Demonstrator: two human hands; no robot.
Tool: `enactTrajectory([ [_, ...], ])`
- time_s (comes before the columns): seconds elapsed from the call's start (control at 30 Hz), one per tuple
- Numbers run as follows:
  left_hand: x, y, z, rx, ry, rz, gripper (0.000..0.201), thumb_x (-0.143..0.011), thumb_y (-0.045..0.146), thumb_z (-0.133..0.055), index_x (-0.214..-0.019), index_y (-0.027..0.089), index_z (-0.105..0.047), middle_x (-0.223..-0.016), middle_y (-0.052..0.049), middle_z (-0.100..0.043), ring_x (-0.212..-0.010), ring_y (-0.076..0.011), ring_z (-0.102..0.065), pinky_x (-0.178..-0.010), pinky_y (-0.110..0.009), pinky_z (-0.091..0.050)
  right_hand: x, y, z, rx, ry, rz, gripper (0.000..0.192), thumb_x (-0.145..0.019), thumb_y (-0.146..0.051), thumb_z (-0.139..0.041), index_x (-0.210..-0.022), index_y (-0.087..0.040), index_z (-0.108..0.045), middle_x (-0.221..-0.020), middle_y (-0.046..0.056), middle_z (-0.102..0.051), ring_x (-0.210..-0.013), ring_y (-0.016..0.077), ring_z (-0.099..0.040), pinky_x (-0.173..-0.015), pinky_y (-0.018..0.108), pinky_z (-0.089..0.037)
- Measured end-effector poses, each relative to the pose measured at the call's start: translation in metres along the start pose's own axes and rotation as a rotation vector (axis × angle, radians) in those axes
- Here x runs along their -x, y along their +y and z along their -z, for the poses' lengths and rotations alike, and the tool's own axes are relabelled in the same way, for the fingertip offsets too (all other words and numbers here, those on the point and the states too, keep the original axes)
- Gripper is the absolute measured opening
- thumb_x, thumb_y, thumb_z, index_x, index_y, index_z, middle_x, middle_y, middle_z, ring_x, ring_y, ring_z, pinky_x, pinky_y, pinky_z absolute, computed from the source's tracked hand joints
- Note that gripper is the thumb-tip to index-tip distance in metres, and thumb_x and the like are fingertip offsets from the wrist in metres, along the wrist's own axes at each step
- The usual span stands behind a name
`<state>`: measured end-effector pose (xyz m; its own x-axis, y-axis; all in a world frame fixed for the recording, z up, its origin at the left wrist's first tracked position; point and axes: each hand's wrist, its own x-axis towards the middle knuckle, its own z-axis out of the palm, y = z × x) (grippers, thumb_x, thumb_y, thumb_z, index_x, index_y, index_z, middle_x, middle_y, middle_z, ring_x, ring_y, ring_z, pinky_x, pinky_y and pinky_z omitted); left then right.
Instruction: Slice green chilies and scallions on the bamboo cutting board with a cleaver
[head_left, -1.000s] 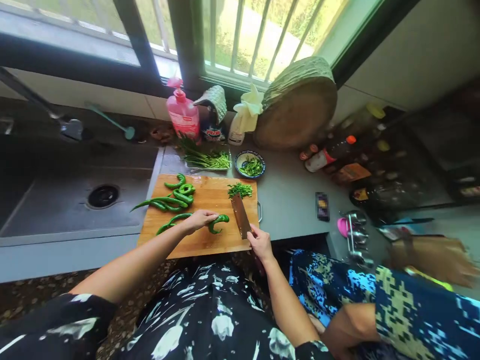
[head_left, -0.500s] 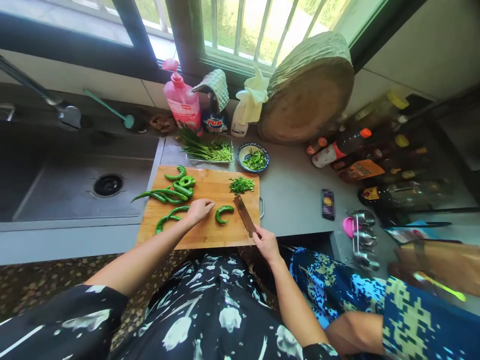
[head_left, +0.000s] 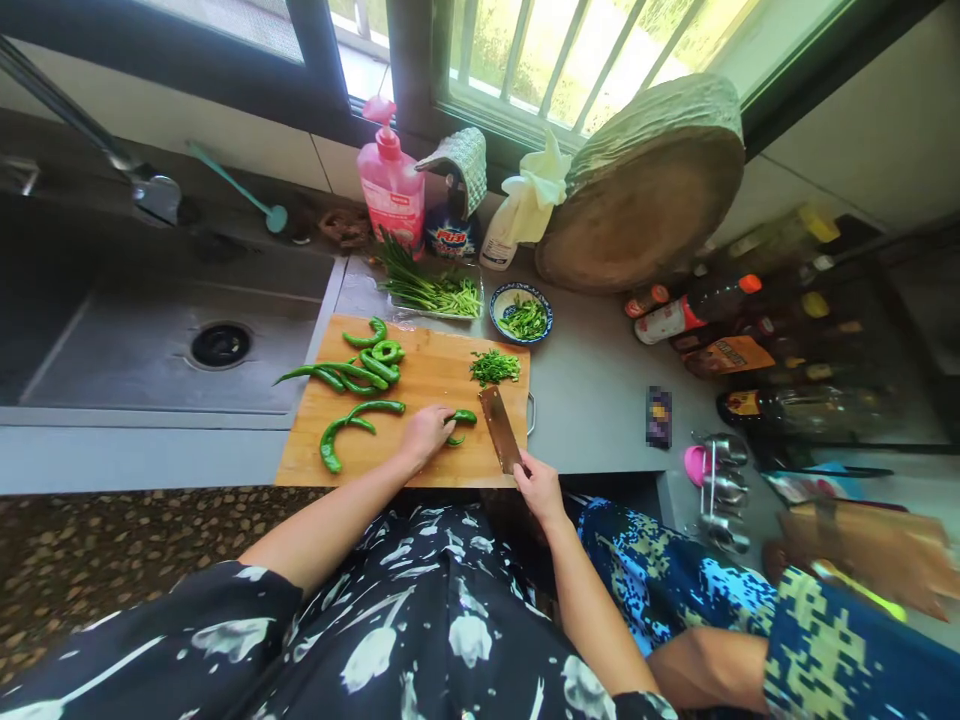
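Observation:
A wooden cutting board (head_left: 442,465) lies on the counter before me. My left hand (head_left: 429,436) is closed with its fingertips on a curved green chili pepper (head_left: 465,416), which rests on the board and is partly hidden by the fingers. My right hand (head_left: 538,487) grips the handle of a cleaver (head_left: 499,430), its blade on the board just right of that pepper. Behind the blade sits a small heap of chopped greens (head_left: 495,366). Several whole green peppers (head_left: 367,368) lie at the board's left, and more peppers (head_left: 330,450) curve near its front left.
Left of the board is a steel sink (head_left: 300,300). Behind it stand a tray of green stalks (head_left: 435,295), a patterned bowl of cut greens (head_left: 523,318) and a pink pump bottle (head_left: 391,190). Seasoning bottles (head_left: 667,320) line the right. Another person's arm (head_left: 709,665) is close on my right.
My left hand has moved right and taken hold of the curved pepper. The cleaver stays beside it in my right hand. The whole view has shifted slightly.

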<state>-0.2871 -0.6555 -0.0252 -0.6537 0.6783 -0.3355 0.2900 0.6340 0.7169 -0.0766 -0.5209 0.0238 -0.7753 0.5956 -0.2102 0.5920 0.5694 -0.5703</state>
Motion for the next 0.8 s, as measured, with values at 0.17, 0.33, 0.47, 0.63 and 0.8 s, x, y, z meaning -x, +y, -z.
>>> enactTrajectory([
  [0.17, 0.001, 0.005, 0.009, 0.602, -0.028, 0.43, 0.019, -0.073, 0.027, -0.062, -0.088, 0.016, -0.067, -0.089, -0.008, -0.069, -0.091, -0.0226, -0.062, -0.081, -0.031, -0.048, 0.001, -0.003, 0.001, -0.005, -0.014, 0.013, 0.037, -0.082, -0.028, -0.041, -0.111, -0.022, -0.064, -0.077, 0.002, -0.068, -0.066, 0.0156, -0.061, -0.066, 0.023, -0.046],
  [0.33, 0.004, 0.013, 0.025, 1.376, -0.206, 0.671, 0.006, -0.078, 0.016, -0.055, -0.082, 0.014, -0.06, -0.077, -0.006, -0.067, -0.074, -0.0148, -0.065, -0.072, -0.028, -0.054, 0.002, -0.005, 0.001, 0.004, 0.008, 0.011, 0.037, -0.081, -0.028, -0.041, -0.11, -0.022, -0.064, -0.075, 0.002, -0.067, -0.065, 0.0151, -0.06, -0.064, 0.022, -0.046],
  [0.47, 0.009, 0.016, 0.038, 1.486, -0.277, 0.678, 0.01, -0.08, 0.013, -0.05, -0.075, 0.013, -0.059, -0.075, -0.006, -0.065, -0.072, -0.0118, -0.064, -0.069, -0.022, -0.053, 0.004, -0.007, 0.0, 0.003, 0.02, 0.026, 0.037, -0.082, -0.028, -0.04, -0.109, -0.022, -0.064, -0.076, 0.002, -0.068, -0.066, 0.015, -0.06, -0.065, 0.021, -0.045],
  [0.63, 0.01, 0.01, 0.037, 1.02, -0.224, 0.406, 0.019, -0.075, 0.021, -0.057, -0.093, 0.014, -0.06, -0.084, -0.006, -0.065, -0.077, -0.0162, -0.063, -0.071, -0.03, -0.053, 0.005, -0.009, -0.003, 0.051, 0.019, -0.006, 0.038, -0.08, -0.027, -0.042, -0.111, -0.022, -0.063, -0.075, 0.002, -0.067, -0.066, 0.0151, -0.06, -0.065, 0.022, -0.045],
  [0.8, 0.004, -0.008, 0.013, -0.016, 0.073, -0.197, 0.026, -0.074, 0.021, -0.058, -0.099, 0.02, -0.063, -0.097, -0.006, -0.063, -0.094, -0.0204, -0.057, -0.084, -0.032, -0.046, 0.005, -0.009, -0.007, 0.126, 0.02, -0.045, 0.035, -0.079, -0.025, -0.043, -0.108, -0.021, -0.062, -0.076, 0.002, -0.066, -0.065, 0.0148, -0.059, -0.063, 0.021, -0.043],
])
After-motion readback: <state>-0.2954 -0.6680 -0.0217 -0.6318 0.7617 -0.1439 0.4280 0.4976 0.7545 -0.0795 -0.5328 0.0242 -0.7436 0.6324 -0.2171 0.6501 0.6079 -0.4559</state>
